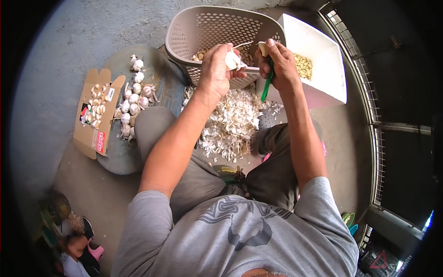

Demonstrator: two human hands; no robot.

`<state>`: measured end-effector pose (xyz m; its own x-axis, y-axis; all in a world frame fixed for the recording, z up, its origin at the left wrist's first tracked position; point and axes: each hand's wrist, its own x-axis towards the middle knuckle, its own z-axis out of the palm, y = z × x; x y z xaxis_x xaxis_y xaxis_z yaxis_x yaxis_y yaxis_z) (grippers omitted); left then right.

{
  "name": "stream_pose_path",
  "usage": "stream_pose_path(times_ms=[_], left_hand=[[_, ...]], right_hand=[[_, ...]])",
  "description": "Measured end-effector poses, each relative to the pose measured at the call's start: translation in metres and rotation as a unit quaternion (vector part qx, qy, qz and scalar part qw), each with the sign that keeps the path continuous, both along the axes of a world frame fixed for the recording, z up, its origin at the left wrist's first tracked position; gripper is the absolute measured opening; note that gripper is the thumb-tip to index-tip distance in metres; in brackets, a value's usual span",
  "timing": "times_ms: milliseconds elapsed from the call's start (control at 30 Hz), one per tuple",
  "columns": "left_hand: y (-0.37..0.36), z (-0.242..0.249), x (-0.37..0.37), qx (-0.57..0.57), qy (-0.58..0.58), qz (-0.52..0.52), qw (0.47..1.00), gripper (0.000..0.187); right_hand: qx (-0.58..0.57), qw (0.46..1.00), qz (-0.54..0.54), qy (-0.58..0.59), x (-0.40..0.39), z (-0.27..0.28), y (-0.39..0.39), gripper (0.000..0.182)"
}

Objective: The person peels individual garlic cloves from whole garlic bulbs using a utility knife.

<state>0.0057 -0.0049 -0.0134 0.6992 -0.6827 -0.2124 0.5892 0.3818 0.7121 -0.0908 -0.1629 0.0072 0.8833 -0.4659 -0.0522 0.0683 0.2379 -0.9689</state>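
Observation:
My left hand (215,69) is closed around a partly peeled garlic bulb (233,60), with loose white skin hanging off it. To its right, my right hand (282,65) grips a slim green-handled knife (267,84), whose blade I cannot make out. A pale garlic clove (263,48) shows at the thumb and fingertips of that hand. Both hands are over the near rim of a plastic basket (184,21) with perforated walls, which has cloves inside. Garlic skins (230,122) lie heaped below the hands, between the knees.
Whole garlic bulbs (134,98) lie on a round grey surface (115,162) at left, beside an open cardboard box (87,145) with cloves. A white foam box (318,44) at right holds peeled cloves (302,66). A metal-framed mesh barrier (372,124) runs along the right.

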Motion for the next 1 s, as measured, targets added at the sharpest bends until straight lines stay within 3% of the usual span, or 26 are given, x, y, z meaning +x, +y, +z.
stream_pose_path(times_ms=[100, 233, 333, 400, 500, 533, 567, 667, 700, 833, 1000], left_hand=[[-0.001, 0.002, -0.001, 0.013, -0.073, -0.039, 0.997, 0.025], [-0.001, 0.001, -0.002, -0.018, 0.012, -0.052, 0.998, 0.024], [-0.001, -0.004, -0.005, -0.067, 0.048, -0.045, 0.996, 0.024], [-0.006, -0.007, -0.005, -0.079, 0.060, -0.022, 0.995, 0.023], [-0.006, -0.022, 0.007, -0.091, 0.014, -0.055, 0.994, 0.020], [-0.003, -0.019, 0.006, -0.098, -0.006, -0.078, 0.992, 0.019], [-0.005, -0.016, -0.001, -0.045, -0.015, -0.047, 0.998, 0.021], [-0.011, 0.002, -0.018, -0.037, -0.015, -0.004, 0.999, 0.031], [-0.008, 0.001, -0.018, -0.037, -0.042, -0.031, 0.998, 0.038], [-0.008, -0.008, -0.012, -0.046, -0.056, -0.067, 0.995, 0.036], [-0.007, -0.005, -0.012, -0.013, -0.057, -0.039, 0.998, 0.042]], right_hand=[[-0.024, 0.999, 0.028, -0.022, -0.007, 0.002, -0.004, 0.034], [-0.022, 0.994, 0.103, -0.008, -0.015, 0.014, -0.014, 0.033], [-0.262, 0.955, -0.117, 0.069, 0.000, 0.008, -0.012, 0.039], [-0.359, 0.924, -0.113, 0.064, 0.001, 0.006, -0.005, 0.048], [-0.467, 0.883, -0.002, -0.041, -0.004, 0.005, 0.022, 0.042], [-0.501, 0.865, -0.014, -0.035, -0.006, 0.013, 0.036, 0.040], [-0.469, 0.883, -0.007, -0.011, -0.005, 0.012, 0.038, 0.038], [-0.421, 0.907, -0.005, 0.034, -0.002, 0.006, 0.029, 0.034], [-0.411, 0.911, -0.007, 0.043, 0.001, 0.004, 0.025, 0.033], [-0.328, 0.943, -0.017, 0.053, 0.001, 0.008, 0.009, 0.031], [-0.400, 0.916, -0.015, 0.004, -0.007, 0.009, 0.028, 0.025]])
